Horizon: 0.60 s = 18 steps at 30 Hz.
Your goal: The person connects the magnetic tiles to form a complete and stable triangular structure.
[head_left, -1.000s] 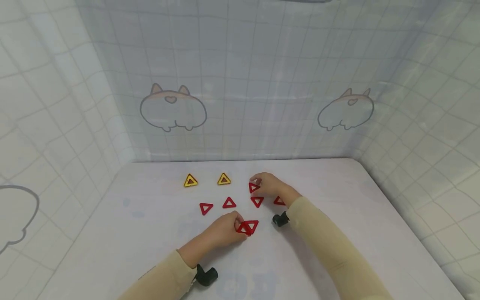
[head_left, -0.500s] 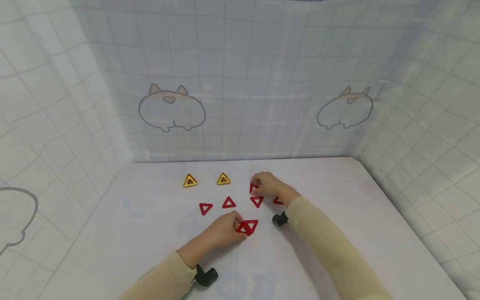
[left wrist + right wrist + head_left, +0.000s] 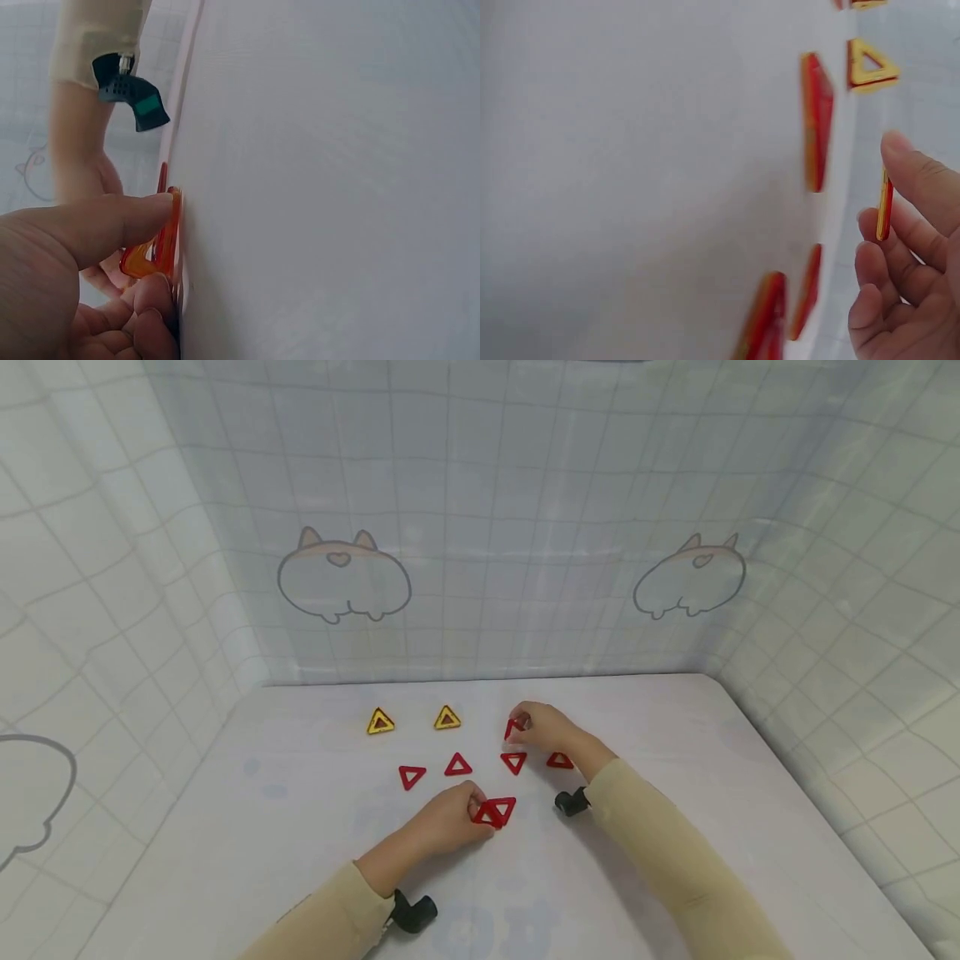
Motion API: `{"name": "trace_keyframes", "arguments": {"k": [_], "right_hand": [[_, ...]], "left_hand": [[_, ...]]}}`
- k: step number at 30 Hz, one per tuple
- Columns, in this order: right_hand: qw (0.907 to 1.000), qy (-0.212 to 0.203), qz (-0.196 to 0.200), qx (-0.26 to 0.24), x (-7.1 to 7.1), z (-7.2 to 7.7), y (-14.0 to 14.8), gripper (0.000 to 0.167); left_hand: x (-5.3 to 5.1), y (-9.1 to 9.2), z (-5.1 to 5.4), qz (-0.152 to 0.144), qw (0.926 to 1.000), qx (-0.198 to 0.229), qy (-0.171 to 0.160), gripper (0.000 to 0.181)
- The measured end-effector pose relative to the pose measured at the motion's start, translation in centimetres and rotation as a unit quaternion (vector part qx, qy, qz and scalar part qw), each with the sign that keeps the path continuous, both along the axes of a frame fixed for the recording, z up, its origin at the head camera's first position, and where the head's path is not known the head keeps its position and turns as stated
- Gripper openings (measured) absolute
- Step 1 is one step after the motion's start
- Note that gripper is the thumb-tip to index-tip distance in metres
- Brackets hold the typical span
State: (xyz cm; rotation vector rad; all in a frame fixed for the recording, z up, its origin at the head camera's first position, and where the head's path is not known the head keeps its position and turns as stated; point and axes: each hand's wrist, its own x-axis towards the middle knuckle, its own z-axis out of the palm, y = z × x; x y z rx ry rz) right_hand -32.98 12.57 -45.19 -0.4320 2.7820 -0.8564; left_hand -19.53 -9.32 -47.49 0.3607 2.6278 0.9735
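Note:
My left hand (image 3: 450,818) pinches a red triangular frame (image 3: 480,813) between thumb and fingers, low at the white tabletop. Overlapping it on the right is a second red triangle (image 3: 508,815). In the left wrist view the thumb and fingers hold the translucent orange-red piece (image 3: 172,232) by its edges. Farther back, my right hand (image 3: 545,727) pinches another red triangle (image 3: 508,729), partly hidden by the fingers. Seen edge-on in the right wrist view, that thin red-and-yellow piece (image 3: 885,210) sits between thumb and fingers, off the table.
Red triangles lie around the hands: one (image 3: 513,756) before the right hand, one (image 3: 559,766) under its wrist, and two (image 3: 458,773) (image 3: 412,768) left of centre. Two yellow triangles (image 3: 380,730) (image 3: 447,726) lie farther back. A grid-patterned curtain (image 3: 480,568) encloses the table.
My right hand has shifted slightly right and back with its red triangle, and the triangle near its wrist shows more fully. The left hand has stayed in place.

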Motion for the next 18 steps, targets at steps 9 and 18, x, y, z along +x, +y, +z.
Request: {"name": "trace_keyframes", "arguments": {"k": [9,18], "right_hand": [[0.9994,-0.001,0.021,-0.028,3.2,1.6,1.6,0.038],[0.9985,-0.008,0.051,-0.017,6.3,1.1,2.1,0.037]], "left_hand": [[0.0,0.2,0.0,0.012,0.9999,-0.003,0.0,0.044],[0.2,0.2,0.3,0.009,0.9999,-0.005,0.008,0.045]]}}
